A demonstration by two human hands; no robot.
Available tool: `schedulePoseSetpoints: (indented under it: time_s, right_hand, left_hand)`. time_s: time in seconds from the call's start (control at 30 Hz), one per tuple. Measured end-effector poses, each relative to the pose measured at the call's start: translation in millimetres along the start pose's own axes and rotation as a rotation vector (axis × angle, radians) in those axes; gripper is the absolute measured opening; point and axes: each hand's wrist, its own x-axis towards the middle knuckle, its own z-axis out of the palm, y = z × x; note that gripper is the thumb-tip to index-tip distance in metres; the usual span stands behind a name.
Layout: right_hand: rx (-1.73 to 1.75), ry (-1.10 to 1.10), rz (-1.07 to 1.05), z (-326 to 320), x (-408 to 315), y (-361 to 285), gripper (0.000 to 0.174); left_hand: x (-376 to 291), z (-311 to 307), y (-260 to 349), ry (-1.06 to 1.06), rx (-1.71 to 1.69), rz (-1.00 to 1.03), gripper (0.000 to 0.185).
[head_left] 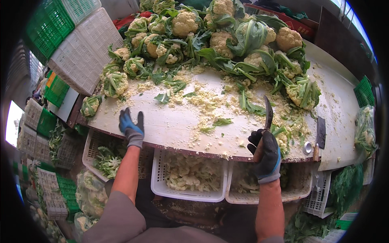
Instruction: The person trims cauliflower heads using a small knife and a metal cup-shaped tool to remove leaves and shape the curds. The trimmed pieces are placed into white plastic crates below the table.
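My left hand (132, 125), in a blue and dark grey glove, is over the left front part of the white table (164, 124), fingers apart and holding nothing. My right hand (267, 153), in a similar glove, grips the wooden handle of a curved knife (268, 112), its dark blade pointing up and away from me. Cauliflower heads (185, 22) with green leaves are piled along the far side. One trimmed-looking head (114, 84) lies beyond my left hand, another (304, 92) beyond the knife. Crumbs and leaf scraps (209, 101) cover the middle of the table.
Below the front edge stand a white crate of florets (191, 176), another crate (270, 199) to its right and one with leafy stalks (88, 152) to its left. A cleaver (321, 133) and a small round metal item (307, 148) lie at the right. Plastic crates (82, 51) are stacked at left.
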Motion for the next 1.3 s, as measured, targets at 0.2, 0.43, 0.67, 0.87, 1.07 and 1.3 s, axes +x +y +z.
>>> schedulePoseSetpoints:
  time_s: [0.2,0.43,0.67,0.87,1.07,1.3]
  right_hand:
    - [0.001,0.035,0.041,1,-3,8,0.045]
    - [-0.167,0.019,0.12,41,-9,16,0.046]
    - [-0.231,-0.051,0.158,49,11,38,0.047]
    - [-0.249,0.014,0.154,49,16,26,0.046]
    - [-0.261,-0.014,0.215,42,19,23,0.046]
    - [-0.276,-0.094,0.217,37,14,18,0.045]
  left_hand:
    - [21,8,-17,-0.375,0.296,-0.287,0.092]
    - [79,93,72,-0.461,-0.105,0.06,0.098]
    - [14,75,245,-0.774,-0.509,0.694,0.089]
    - [77,106,181,-0.242,-0.413,0.307,0.085]
    - [152,174,145,-0.588,-0.166,0.079,0.093]
    - [124,175,219,-0.684,-0.162,0.255,0.082]
